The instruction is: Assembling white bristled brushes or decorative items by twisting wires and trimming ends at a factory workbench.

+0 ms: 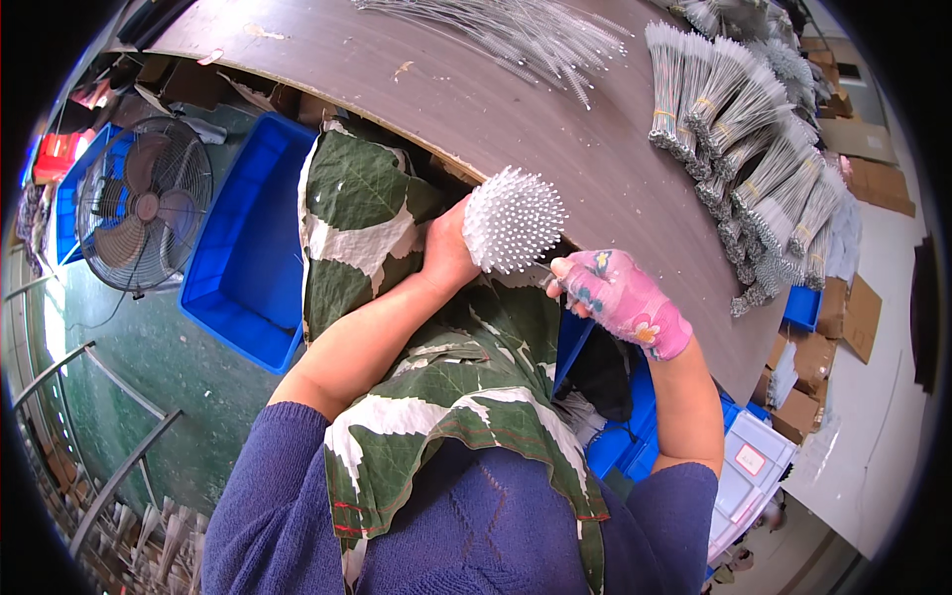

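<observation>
My left hand [451,248] is wrapped round a thick bundle of thin wire brushes [514,220] at the table's near edge. Their white tips point up at me and form a round, dense head. Just right of the bundle is my right hand [623,299], in a pink flowered fingerless glove. Its bare fingertips are pinched together close to the bundle's lower right side. A small thin grey piece shows at these fingertips, too small to name. The bundle's lower part is hidden below its tips.
Loose wire brushes [516,35] lie on the brown table [436,84]. Tied brush bundles [744,129] are piled at its right. To the left stand a blue bin [243,238] and a fan [146,206]. A green-and-white cloth [436,416] covers my lap. Cardboard boxes [798,412] stand at right.
</observation>
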A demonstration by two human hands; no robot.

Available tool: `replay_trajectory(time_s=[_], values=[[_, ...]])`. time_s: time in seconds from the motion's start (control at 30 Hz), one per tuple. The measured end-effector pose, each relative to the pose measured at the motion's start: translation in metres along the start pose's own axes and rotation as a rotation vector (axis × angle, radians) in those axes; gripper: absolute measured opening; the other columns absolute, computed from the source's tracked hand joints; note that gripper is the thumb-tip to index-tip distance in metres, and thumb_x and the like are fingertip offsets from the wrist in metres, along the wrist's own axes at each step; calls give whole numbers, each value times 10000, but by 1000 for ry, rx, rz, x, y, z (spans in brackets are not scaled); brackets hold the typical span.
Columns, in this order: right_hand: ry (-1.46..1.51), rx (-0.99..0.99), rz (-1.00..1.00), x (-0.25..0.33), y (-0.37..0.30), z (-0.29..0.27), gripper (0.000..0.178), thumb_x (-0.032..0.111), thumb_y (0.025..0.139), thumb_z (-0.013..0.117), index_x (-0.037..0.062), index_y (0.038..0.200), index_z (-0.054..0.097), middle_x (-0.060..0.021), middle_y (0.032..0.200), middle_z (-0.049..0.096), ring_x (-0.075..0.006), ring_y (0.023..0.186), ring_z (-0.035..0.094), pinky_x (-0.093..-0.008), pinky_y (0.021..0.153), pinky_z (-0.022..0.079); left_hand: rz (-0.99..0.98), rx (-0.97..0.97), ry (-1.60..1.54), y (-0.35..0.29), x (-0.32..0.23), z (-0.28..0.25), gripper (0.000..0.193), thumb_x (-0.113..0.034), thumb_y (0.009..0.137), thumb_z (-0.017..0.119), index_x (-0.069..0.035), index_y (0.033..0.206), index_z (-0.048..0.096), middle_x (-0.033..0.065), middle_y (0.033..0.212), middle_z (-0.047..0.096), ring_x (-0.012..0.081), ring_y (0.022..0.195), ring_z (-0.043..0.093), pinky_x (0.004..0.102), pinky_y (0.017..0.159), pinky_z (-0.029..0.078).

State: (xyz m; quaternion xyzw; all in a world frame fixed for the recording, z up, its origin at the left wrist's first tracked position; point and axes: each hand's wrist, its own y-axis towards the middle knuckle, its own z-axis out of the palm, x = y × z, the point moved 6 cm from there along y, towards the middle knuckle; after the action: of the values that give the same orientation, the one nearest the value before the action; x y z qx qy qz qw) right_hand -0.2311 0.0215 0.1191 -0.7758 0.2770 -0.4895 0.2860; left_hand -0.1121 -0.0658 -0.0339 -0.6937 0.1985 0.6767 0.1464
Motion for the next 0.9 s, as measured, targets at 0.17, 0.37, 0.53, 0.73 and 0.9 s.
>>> replay_trajectory(time_s=[0.17,0.37,0.53,0.73,0.9], values=[[-8,-6,-8,-9,8,6,376,353,911,535,11,809,653,6,659,571,-71,599,492,-242,575,416,34,19,115,1,-7,-1,268,-128,734,683,-57,971,579,145,889,625,356,850,615,361,712,500],[40,-23,1,-10,9,8,369,355,909,550,24,777,648,-5,656,580,-92,596,510,-261,580,427,14,0,109,1,-11,-3,263,-131,736,679,-59,968,578,140,898,627,348,851,620,359,713,501],[112,-60,-61,-11,11,13,362,338,909,543,16,777,642,21,587,516,-58,535,452,-224,522,367,35,-6,96,1,-11,-2,292,-132,738,675,-69,1010,589,135,924,636,333,872,627,350,734,502],[200,9,57,-21,-2,15,366,344,928,532,27,770,627,18,665,560,-55,565,467,-222,537,385,1,-9,51,0,-8,-3,289,-131,743,672,-67,1014,595,136,928,640,327,877,631,346,744,500],[232,-18,9,-26,2,19,371,358,927,527,35,782,637,28,620,531,-47,545,451,-211,514,361,-32,4,54,0,-6,-1,289,-133,745,671,-66,1016,598,134,928,641,325,879,632,346,746,500]])
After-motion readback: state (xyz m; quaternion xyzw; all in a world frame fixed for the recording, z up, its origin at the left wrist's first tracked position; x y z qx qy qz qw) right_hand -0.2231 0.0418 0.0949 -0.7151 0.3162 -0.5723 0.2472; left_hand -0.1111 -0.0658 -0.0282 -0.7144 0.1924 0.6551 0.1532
